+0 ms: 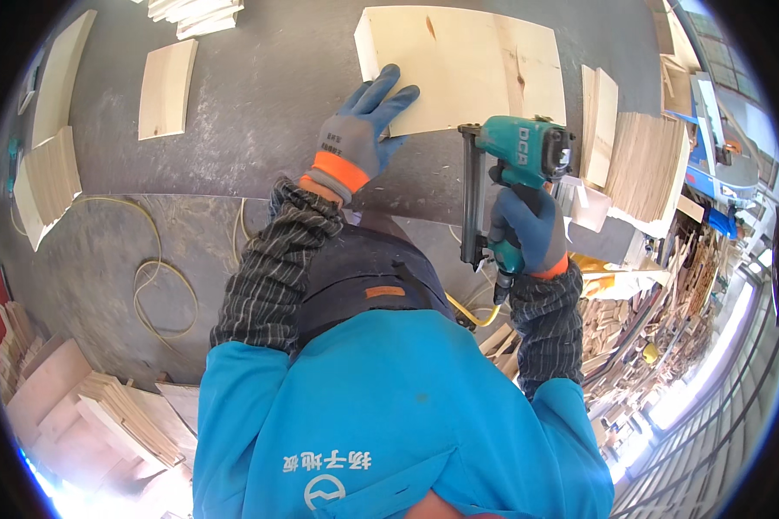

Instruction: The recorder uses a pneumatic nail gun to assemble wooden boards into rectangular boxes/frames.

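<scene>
A pale wooden box or panel piece lies on the dark worktable, ahead of me. My left hand, in a grey and blue glove with an orange cuff, rests at its near left corner, fingers spread. My right hand, gloved the same way, is wrapped round the handle of a teal pneumatic nail gun. The gun is held upright near the panel's near right corner, its black magazine on the left side. From the bottom of its grip runs a yellow air hose.
A single wooden board lies left on the table. Stacked thin boards stand at the right, more boards at the far left. A yellow hose coils on the floor. Wood offcuts are heaped right; panels lean lower left.
</scene>
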Available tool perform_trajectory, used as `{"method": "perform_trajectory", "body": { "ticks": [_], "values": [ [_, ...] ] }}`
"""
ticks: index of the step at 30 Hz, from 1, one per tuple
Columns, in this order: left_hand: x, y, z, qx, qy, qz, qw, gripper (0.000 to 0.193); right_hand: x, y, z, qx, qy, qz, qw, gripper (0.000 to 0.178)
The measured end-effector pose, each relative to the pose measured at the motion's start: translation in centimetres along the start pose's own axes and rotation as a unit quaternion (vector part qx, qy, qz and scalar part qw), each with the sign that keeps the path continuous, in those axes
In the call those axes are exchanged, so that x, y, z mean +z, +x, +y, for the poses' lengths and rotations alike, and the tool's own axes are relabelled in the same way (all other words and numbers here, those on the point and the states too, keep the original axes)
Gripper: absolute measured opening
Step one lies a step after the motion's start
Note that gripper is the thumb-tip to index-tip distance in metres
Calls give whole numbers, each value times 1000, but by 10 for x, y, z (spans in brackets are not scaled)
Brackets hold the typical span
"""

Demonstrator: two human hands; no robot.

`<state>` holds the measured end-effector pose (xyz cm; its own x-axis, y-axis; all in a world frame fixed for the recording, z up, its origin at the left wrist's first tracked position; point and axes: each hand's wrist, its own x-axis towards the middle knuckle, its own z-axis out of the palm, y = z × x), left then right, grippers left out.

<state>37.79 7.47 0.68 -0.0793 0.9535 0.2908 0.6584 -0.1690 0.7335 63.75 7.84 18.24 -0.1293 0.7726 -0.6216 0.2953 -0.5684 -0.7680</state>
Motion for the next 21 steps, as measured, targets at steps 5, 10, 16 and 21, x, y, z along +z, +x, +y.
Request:
{"method": "perform_trajectory", "body": {
  "ticks": [5, 10, 16, 21],
  "values": [
    [3, -2, -2, 3, 24, -5, 1000, 66, 4, 0, -2, 12, -26, -18, 999, 32],
    [7, -4, -7, 8, 6, 3, 1000, 67, 22, 2, -5, 20, -19, -50, 998, 34],
    [6, -3, -4, 4, 20, -16, 1000, 69, 31, 5, 1, 23, 1, -51, 998, 35],
    [5, -5, -7, 1, 16, -16, 1000, 72, 33, 4, -5, 28, -32, -56, 998, 37]
  ]
}}
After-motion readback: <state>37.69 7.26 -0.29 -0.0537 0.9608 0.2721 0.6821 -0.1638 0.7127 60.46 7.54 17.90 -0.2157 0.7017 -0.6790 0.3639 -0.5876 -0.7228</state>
